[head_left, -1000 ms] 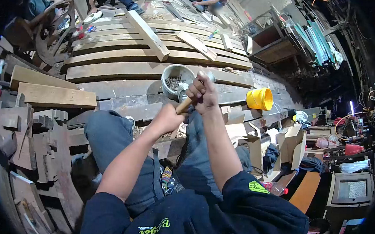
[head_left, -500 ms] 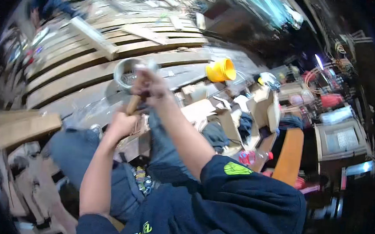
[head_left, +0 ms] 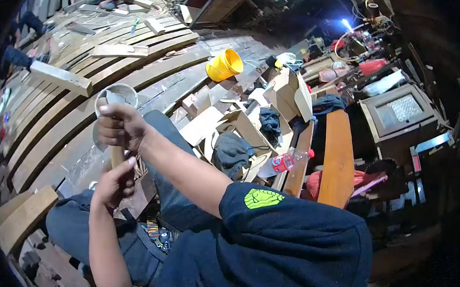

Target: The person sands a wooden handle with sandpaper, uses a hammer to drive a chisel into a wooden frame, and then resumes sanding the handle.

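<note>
Wooden planks (head_left: 113, 70), long and curved, floor this dim workshop and run up and away to the left, with offcuts and scrap blocks lying across them. Only one view is on hand, the camera on your head, which looks down over your dark sleeves and your jeans as you sit among the timber.

Your right hand (head_left: 118, 126) is clamped around the upper end of a wooden-handled tool (head_left: 117, 155), and your left hand (head_left: 113, 181) grips the same handle just below it. Both fists are shut tight, one above the other, directly over your lap. The working end is hidden behind your right fist, so its kind cannot be told.

Just behind your right hand stands a grey bucket (head_left: 118, 92); its contents are not visible. A yellow bucket (head_left: 224, 65) lies on its side farther off, cardboard boxes (head_left: 291, 89) crowd the middle, and a plastic bottle with a red cap (head_left: 289, 160) lies near your right elbow. People sit on the planks in the far upper left.

The likely risks: a slip of the handle could drive the tool into your thigh, and a wide swing could clip the grey bucket and tip it.
</note>
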A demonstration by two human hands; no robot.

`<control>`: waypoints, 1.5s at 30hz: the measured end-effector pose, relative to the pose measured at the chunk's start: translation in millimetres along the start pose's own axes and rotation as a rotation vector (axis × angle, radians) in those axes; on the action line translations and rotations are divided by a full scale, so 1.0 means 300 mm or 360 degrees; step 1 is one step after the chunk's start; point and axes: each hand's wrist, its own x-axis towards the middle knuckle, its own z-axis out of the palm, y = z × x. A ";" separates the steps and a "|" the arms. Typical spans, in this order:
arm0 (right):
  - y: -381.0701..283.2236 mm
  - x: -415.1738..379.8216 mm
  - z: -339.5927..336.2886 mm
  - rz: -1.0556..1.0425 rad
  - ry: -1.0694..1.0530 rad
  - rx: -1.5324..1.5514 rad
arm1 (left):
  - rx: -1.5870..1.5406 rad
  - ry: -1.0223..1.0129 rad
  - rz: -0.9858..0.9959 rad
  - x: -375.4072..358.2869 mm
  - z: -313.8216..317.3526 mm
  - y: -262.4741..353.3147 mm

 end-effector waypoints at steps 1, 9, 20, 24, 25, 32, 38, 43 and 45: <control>0.009 0.008 0.008 -0.0019 0.0005 -0.0001 | 0.0521 0.0247 0.0236 0.007 -0.014 0.017; 0.047 0.024 0.082 -0.0570 0.0961 -0.1012 | 0.0801 0.0478 0.0774 0.016 -0.013 -0.012; 0.040 0.040 0.011 -0.0373 0.0666 -0.0515 | 0.0768 0.0451 0.0838 0.121 -0.061 -0.063; 0.062 0.044 0.022 -0.0569 0.0955 -0.0856 | 0.1505 0.0671 0.1373 0.196 -0.147 -0.127; 0.058 0.032 0.017 -0.0527 0.0846 -0.0847 | 0.1122 0.0441 0.0821 0.159 -0.104 -0.087; 0.011 -0.101 -0.057 -0.0170 0.0211 -0.0074 | 0.0176 -0.0436 -0.0085 0.040 0.001 -0.037; 0.015 -0.070 -0.063 -0.0549 0.0963 -0.0509 | 0.1379 0.0592 0.0749 0.137 0.011 -0.069; 0.035 -0.083 -0.084 -0.0494 0.0840 -0.0438 | 0.1347 0.0148 0.0506 0.133 -0.068 -0.020; 0.063 -0.081 -0.113 -0.0657 0.1122 -0.0591 | 0.1791 0.0574 0.0858 0.138 -0.073 -0.060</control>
